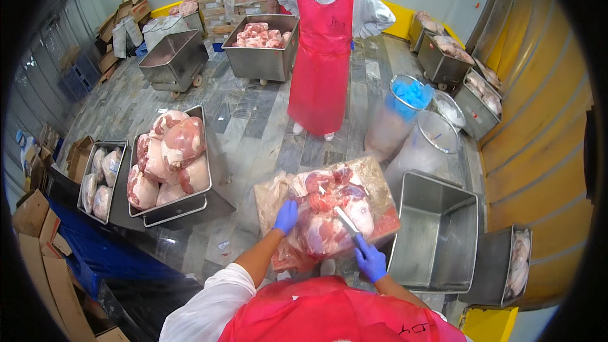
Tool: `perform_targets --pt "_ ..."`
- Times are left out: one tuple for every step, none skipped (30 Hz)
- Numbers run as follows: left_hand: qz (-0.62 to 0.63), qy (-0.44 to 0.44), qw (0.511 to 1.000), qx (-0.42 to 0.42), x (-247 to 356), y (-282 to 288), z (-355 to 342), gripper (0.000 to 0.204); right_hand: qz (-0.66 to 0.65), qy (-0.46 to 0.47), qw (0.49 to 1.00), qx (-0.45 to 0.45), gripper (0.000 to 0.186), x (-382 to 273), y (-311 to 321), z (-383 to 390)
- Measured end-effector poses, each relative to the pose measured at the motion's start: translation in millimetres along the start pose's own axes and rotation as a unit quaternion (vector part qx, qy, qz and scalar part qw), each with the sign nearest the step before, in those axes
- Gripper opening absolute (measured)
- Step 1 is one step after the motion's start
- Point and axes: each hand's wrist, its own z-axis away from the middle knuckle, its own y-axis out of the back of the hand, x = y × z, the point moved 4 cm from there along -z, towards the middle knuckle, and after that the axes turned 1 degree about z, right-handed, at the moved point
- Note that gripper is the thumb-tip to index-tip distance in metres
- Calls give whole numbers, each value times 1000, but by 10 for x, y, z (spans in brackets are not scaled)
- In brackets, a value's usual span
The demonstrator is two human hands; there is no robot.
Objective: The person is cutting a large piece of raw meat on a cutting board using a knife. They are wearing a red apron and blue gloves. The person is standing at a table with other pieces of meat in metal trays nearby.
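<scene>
A large piece of raw meat (326,234) lies on a work board (383,206), opened up so that red muscle and pale fat show. My left hand (287,216), in a blue glove, grips the meat along its left edge. In my right hand (370,259), also gloved in blue, is a knife (348,223); its blade points up and left over the middle of the meat. Clear plastic film (269,196) covers the board's left part.
A metal bin of large meat pieces (206,199) stands left, beside a smaller bin (81,209) of wrapped meat. A bare metal tub (437,285) adjoins the board's right. Across from me stands a person in a red apron (323,44). Lined barrels (437,133) stand right; wheeled carts (261,63) farther back.
</scene>
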Motion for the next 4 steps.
perform_targets --pt "-2 -6 1000 -6 51 24 -40 35 -8 -1 1000 12 54 -2 4 4" --pt "-24 -1 999 -23 96 60 -129 35 -16 -1 1000 25 54 2 12 -7" --pt "-48 12 998 -48 161 107 -161 36 -33 -13 999 15 55 -5 43 -13" --pt "-69 35 993 -84 208 123 -85 38 -35 -35 999 -4 55 -49 25 334"
